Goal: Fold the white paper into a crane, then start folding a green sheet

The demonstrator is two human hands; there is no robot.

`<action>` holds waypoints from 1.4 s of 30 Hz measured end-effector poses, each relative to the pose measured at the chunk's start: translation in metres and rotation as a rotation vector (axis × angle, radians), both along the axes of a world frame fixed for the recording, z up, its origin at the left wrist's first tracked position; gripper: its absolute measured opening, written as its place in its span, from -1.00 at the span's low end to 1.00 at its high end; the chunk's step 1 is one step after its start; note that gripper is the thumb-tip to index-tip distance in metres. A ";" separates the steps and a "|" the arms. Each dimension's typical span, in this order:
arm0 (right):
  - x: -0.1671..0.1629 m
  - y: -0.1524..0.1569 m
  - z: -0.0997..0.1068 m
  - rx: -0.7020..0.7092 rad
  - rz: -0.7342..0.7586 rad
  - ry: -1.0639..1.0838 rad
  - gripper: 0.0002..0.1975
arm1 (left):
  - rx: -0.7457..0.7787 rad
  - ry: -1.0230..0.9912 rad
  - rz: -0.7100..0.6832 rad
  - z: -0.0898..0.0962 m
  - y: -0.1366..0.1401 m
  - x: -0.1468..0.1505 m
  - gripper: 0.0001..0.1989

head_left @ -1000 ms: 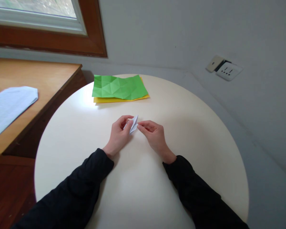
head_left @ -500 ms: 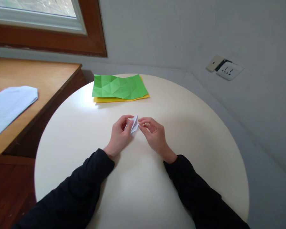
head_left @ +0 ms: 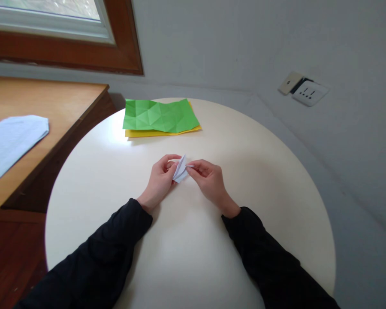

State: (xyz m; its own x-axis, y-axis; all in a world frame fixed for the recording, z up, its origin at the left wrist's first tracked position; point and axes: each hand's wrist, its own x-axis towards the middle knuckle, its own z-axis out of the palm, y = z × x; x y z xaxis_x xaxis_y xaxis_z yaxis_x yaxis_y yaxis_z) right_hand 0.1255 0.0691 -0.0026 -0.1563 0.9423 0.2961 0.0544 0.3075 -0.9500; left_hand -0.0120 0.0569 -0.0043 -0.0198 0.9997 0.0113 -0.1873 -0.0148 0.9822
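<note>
A small piece of folded white paper (head_left: 180,170) is held over the middle of the round table, its layers standing partly apart with a point at the top. My left hand (head_left: 161,175) grips it from the left, thumb on the near face and fingers behind. On the other side, my right hand (head_left: 209,177) pinches a narrow white tip of the same paper between thumb and forefinger. The far side of the folds is hidden by my left fingers.
Creased green paper (head_left: 161,116) lies over yellow paper (head_left: 141,134) at the far edge of the white round table (head_left: 193,257). Left of it, a wooden desk (head_left: 67,96) bears a pale blue-white folded item (head_left: 16,141). A socket (head_left: 309,92) is on the wall.
My right thumb and forefinger have closed on a tip of the white paper, which now points right. The paper has turned slightly in my left hand.
</note>
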 end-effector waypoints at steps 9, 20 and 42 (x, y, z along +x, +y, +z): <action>-0.004 0.002 -0.004 -0.102 -0.065 0.055 -0.88 | -0.038 -0.146 -0.087 0.005 -0.001 0.000 -0.69; 0.001 0.008 -0.011 -0.156 0.002 0.079 -0.81 | 0.035 0.104 -0.091 0.007 -0.001 0.000 -0.70; 0.004 0.012 -0.014 -0.099 -0.112 0.142 -0.86 | -0.144 -0.351 -0.221 0.007 0.002 -0.003 -0.75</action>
State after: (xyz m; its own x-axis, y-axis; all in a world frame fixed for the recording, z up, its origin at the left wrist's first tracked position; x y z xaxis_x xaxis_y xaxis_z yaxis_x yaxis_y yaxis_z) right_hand 0.1297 0.0808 -0.0170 -0.0126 0.9769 0.2132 -0.0533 0.2123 -0.9758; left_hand -0.0150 0.0592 0.0024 0.2172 0.9712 -0.0979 -0.4937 0.1958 0.8473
